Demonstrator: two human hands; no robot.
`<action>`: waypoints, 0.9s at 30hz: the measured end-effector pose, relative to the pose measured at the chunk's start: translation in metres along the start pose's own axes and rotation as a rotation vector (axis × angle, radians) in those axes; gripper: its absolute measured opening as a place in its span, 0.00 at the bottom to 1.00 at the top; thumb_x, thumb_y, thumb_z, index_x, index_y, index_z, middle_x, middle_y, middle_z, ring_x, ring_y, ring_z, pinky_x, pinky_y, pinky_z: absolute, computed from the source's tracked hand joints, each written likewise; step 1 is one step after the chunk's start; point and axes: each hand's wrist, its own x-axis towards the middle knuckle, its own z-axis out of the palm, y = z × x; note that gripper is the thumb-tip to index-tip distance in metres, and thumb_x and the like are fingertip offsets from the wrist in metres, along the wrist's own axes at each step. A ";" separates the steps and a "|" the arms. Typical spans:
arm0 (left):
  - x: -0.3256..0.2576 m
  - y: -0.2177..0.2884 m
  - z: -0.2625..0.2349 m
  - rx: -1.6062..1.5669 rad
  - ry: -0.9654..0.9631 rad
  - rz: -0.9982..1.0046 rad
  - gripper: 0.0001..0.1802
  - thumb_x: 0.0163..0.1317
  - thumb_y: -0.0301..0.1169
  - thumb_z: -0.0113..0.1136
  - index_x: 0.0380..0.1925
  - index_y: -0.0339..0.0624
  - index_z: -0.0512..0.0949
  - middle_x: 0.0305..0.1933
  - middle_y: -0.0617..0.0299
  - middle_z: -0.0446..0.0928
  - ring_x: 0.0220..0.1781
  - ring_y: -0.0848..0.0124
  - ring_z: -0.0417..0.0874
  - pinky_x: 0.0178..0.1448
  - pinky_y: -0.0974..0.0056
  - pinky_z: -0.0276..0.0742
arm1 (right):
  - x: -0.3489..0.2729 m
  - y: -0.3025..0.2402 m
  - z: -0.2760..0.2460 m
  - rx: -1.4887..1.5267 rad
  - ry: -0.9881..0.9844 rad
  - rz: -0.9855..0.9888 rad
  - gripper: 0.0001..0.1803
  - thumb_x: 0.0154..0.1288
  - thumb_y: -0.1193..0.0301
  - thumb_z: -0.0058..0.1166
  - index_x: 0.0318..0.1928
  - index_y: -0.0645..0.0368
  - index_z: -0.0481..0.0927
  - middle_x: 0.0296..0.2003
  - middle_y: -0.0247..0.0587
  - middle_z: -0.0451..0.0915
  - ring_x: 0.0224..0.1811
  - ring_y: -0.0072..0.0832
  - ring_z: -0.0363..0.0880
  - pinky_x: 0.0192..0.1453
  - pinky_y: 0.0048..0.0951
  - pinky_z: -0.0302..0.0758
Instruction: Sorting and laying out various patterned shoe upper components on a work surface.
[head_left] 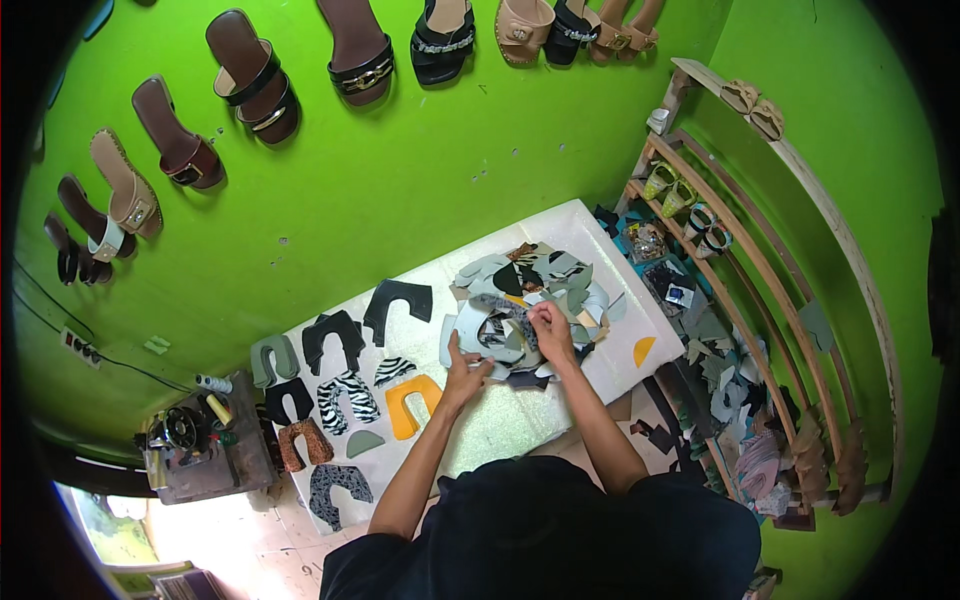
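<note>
A heap of cut material pieces (575,270), mostly grey-green with some dark and patterned ones, lies on the white table (590,225). My right hand (553,335) pinches a grey, black-spotted piece (492,301) over the heap's near side. At the heap's left edge is my left hand (466,378), its thumb and forefinger spread beside a pale grey piece (464,325). Left of it, arch-shaped pieces are sorted: yellow (402,415), zebra-striped (342,404), black (392,300), grey-green (268,362), brown-spotted (300,447) and grey-spotted (326,492).
Sandals (358,60) hang on the green wall. To the right stands a wooden rack (740,190) holding shoes, with scraps (735,395) heaped by it. A sewing machine (185,428) sits at the left. One yellow half-round piece (645,351) lies near the table's right edge.
</note>
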 end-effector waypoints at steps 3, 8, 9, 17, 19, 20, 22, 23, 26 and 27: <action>0.001 0.010 -0.005 0.028 0.109 0.049 0.41 0.64 0.35 0.64 0.71 0.40 0.52 0.48 0.49 0.73 0.44 0.67 0.78 0.44 0.64 0.77 | 0.008 -0.037 -0.019 0.167 -0.119 -0.026 0.07 0.69 0.72 0.57 0.42 0.61 0.76 0.29 0.32 0.78 0.34 0.16 0.74 0.42 0.21 0.71; 0.009 0.038 -0.024 0.310 0.291 0.418 0.33 0.65 0.38 0.62 0.67 0.40 0.64 0.58 0.50 0.71 0.58 0.63 0.74 0.62 0.60 0.72 | 0.004 -0.084 -0.042 0.518 -0.364 0.069 0.06 0.68 0.77 0.58 0.43 0.59 0.77 0.40 0.27 0.76 0.40 0.12 0.72 0.49 0.17 0.68; 0.008 0.049 -0.026 0.382 0.294 0.521 0.35 0.66 0.39 0.62 0.68 0.38 0.62 0.64 0.47 0.69 0.63 0.60 0.72 0.65 0.60 0.70 | 0.002 -0.081 -0.046 0.518 -0.358 0.071 0.06 0.68 0.77 0.58 0.43 0.59 0.77 0.40 0.27 0.76 0.40 0.12 0.72 0.49 0.17 0.68; -0.005 0.062 -0.059 -0.160 -0.116 0.197 0.11 0.65 0.25 0.63 0.46 0.34 0.79 0.38 0.65 0.82 0.37 0.81 0.80 0.46 0.73 0.77 | -0.010 -0.054 -0.027 0.545 -0.523 0.144 0.05 0.69 0.74 0.58 0.44 0.59 0.79 0.37 0.29 0.80 0.42 0.13 0.76 0.48 0.17 0.72; -0.017 0.076 -0.066 -0.163 -0.085 0.207 0.07 0.64 0.24 0.63 0.41 0.35 0.80 0.33 0.69 0.81 0.32 0.83 0.77 0.39 0.75 0.74 | -0.010 -0.040 -0.018 0.397 -0.449 0.162 0.07 0.71 0.71 0.56 0.45 0.59 0.80 0.41 0.33 0.83 0.44 0.16 0.79 0.49 0.18 0.73; -0.022 0.081 -0.074 -0.131 -0.086 0.208 0.08 0.65 0.25 0.63 0.42 0.34 0.79 0.33 0.68 0.81 0.33 0.84 0.78 0.39 0.76 0.74 | -0.011 -0.040 -0.019 0.376 -0.469 0.320 0.09 0.73 0.70 0.53 0.46 0.62 0.81 0.43 0.37 0.84 0.45 0.20 0.81 0.49 0.20 0.75; -0.028 0.091 -0.085 -0.120 -0.087 0.191 0.09 0.66 0.25 0.62 0.43 0.33 0.79 0.34 0.68 0.81 0.33 0.84 0.77 0.39 0.76 0.73 | -0.011 -0.009 -0.009 0.255 -0.438 0.218 0.10 0.73 0.69 0.54 0.46 0.63 0.80 0.42 0.37 0.85 0.44 0.20 0.81 0.49 0.21 0.76; -0.033 0.097 -0.090 -0.087 -0.071 0.221 0.08 0.65 0.24 0.62 0.42 0.33 0.79 0.33 0.68 0.80 0.33 0.84 0.77 0.38 0.76 0.72 | -0.013 0.001 -0.004 0.132 -0.408 0.118 0.11 0.72 0.68 0.54 0.46 0.64 0.80 0.41 0.37 0.85 0.44 0.21 0.82 0.49 0.23 0.77; -0.040 0.104 -0.098 -0.059 -0.023 0.213 0.07 0.65 0.23 0.61 0.41 0.34 0.79 0.33 0.69 0.80 0.33 0.85 0.76 0.38 0.77 0.72 | -0.024 0.018 0.006 -0.206 -0.462 -0.057 0.17 0.65 0.63 0.62 0.46 0.64 0.80 0.41 0.43 0.85 0.46 0.30 0.84 0.49 0.31 0.79; -0.041 0.105 -0.099 -0.065 0.001 0.228 0.06 0.65 0.23 0.61 0.41 0.34 0.79 0.33 0.69 0.79 0.33 0.85 0.76 0.38 0.77 0.71 | -0.029 0.022 0.012 -0.328 -0.501 -0.163 0.18 0.63 0.61 0.64 0.45 0.63 0.80 0.41 0.46 0.84 0.46 0.34 0.84 0.50 0.34 0.79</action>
